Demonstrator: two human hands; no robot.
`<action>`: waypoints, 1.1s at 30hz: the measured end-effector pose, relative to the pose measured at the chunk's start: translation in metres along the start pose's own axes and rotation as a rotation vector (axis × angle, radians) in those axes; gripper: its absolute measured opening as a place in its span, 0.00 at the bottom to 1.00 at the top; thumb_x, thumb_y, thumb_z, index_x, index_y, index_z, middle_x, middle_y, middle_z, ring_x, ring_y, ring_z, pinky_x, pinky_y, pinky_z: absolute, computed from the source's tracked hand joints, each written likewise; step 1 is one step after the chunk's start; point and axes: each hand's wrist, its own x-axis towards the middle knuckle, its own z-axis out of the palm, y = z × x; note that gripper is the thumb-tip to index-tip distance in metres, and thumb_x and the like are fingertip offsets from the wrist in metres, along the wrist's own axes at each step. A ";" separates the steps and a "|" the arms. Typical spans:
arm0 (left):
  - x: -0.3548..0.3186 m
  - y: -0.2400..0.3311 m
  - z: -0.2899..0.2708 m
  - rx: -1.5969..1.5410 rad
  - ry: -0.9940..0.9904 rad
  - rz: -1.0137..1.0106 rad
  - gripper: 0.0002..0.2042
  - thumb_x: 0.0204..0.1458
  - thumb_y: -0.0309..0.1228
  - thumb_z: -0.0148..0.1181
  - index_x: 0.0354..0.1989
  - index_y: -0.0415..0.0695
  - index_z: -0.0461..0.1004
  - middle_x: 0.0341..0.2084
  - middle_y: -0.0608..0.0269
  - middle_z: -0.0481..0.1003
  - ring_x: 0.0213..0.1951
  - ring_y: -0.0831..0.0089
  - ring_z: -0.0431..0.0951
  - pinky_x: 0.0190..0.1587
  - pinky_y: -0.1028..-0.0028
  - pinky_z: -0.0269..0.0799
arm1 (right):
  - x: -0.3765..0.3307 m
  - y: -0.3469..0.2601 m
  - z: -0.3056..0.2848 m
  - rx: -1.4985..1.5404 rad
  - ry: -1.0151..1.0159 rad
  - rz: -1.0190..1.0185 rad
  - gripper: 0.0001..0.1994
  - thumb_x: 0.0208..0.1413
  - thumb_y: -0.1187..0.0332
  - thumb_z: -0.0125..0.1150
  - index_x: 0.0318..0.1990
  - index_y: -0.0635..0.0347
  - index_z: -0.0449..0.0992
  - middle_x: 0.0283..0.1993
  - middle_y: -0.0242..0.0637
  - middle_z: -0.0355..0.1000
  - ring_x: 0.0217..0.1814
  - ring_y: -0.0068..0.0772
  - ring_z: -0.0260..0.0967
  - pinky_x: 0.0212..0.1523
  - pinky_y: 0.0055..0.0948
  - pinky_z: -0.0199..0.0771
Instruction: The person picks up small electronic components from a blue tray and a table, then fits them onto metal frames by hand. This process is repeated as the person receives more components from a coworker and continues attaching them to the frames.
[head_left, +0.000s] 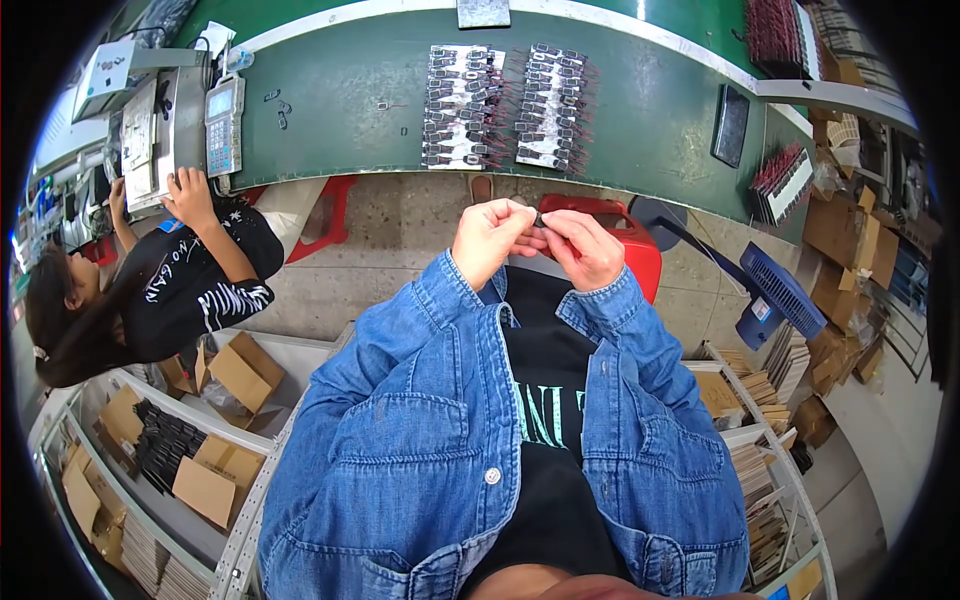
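My left hand (490, 240) and my right hand (585, 250) meet in front of my chest, just off the near edge of the green worktable (340, 130). Both are closed, fingertips pinching one small dark part (540, 219) between them. Fingers cover most of that part, so its exact kind cannot be made out. Beyond my hands lie two white boards, a left one (445, 57) and a right one (536, 155), each lined with small black parts trailing thin red wires. A single small part with a red wire (385, 105) lies left of them.
A co-worker (190, 270) works at the left beside a grey keypad device (222, 125). A black phone-like slab (731, 125) lies on the table's right, near a bundle of red wires (783, 180). A red stool (645, 262) and blue fan (778, 290) stand right; cartons (245, 370) fill shelving behind-left.
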 end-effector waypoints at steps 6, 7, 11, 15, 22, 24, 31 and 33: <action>0.001 0.001 0.001 0.039 -0.011 0.042 0.09 0.57 0.31 0.52 0.34 0.37 0.72 0.28 0.55 0.77 0.30 0.71 0.79 0.34 0.75 0.77 | 0.001 -0.001 0.001 0.024 0.006 0.024 0.13 0.44 0.80 0.63 0.40 0.61 0.76 0.40 0.40 0.74 0.38 0.34 0.74 0.37 0.26 0.76; 0.001 0.001 0.000 0.039 -0.011 0.041 0.09 0.57 0.31 0.52 0.34 0.37 0.72 0.28 0.55 0.77 0.30 0.71 0.79 0.34 0.75 0.77 | 0.001 0.000 0.001 0.025 0.008 0.026 0.13 0.44 0.80 0.63 0.40 0.61 0.76 0.40 0.40 0.74 0.38 0.34 0.74 0.37 0.26 0.76; 0.002 0.001 0.000 0.048 -0.034 0.050 0.09 0.57 0.31 0.52 0.35 0.36 0.71 0.29 0.55 0.77 0.32 0.70 0.79 0.35 0.74 0.77 | 0.003 0.000 0.001 0.014 0.025 0.010 0.12 0.44 0.80 0.62 0.39 0.62 0.76 0.39 0.40 0.74 0.38 0.34 0.75 0.37 0.25 0.76; 0.003 -0.001 0.001 0.006 -0.030 0.063 0.08 0.57 0.30 0.52 0.36 0.36 0.71 0.30 0.55 0.77 0.33 0.70 0.79 0.36 0.74 0.77 | 0.003 0.001 0.005 -0.001 0.071 0.009 0.12 0.45 0.81 0.62 0.39 0.62 0.76 0.39 0.41 0.74 0.38 0.35 0.75 0.37 0.26 0.76; 0.003 0.000 0.000 -0.035 -0.057 0.041 0.08 0.58 0.30 0.50 0.36 0.37 0.71 0.31 0.54 0.77 0.34 0.69 0.79 0.36 0.74 0.77 | 0.003 0.000 0.004 0.005 0.079 0.012 0.11 0.44 0.79 0.63 0.37 0.63 0.74 0.37 0.41 0.74 0.37 0.37 0.75 0.37 0.28 0.77; 0.003 0.000 -0.001 -0.036 -0.063 0.039 0.08 0.58 0.30 0.50 0.36 0.37 0.71 0.31 0.54 0.77 0.34 0.69 0.79 0.36 0.74 0.77 | 0.003 0.000 0.004 0.007 0.077 0.017 0.11 0.44 0.79 0.63 0.37 0.63 0.74 0.37 0.41 0.74 0.37 0.38 0.75 0.37 0.28 0.77; 0.001 -0.004 -0.003 -0.052 -0.075 0.025 0.08 0.58 0.30 0.50 0.36 0.37 0.70 0.31 0.53 0.77 0.34 0.69 0.79 0.36 0.74 0.77 | 0.001 0.000 0.005 -0.007 0.073 0.001 0.10 0.43 0.79 0.63 0.36 0.63 0.74 0.36 0.41 0.74 0.37 0.38 0.75 0.36 0.28 0.76; 0.000 -0.004 -0.003 -0.052 -0.078 0.027 0.09 0.58 0.31 0.50 0.36 0.37 0.70 0.31 0.54 0.77 0.34 0.69 0.79 0.36 0.74 0.77 | 0.000 0.000 0.006 -0.009 0.077 -0.006 0.10 0.43 0.79 0.63 0.36 0.63 0.74 0.36 0.42 0.74 0.37 0.38 0.74 0.36 0.28 0.76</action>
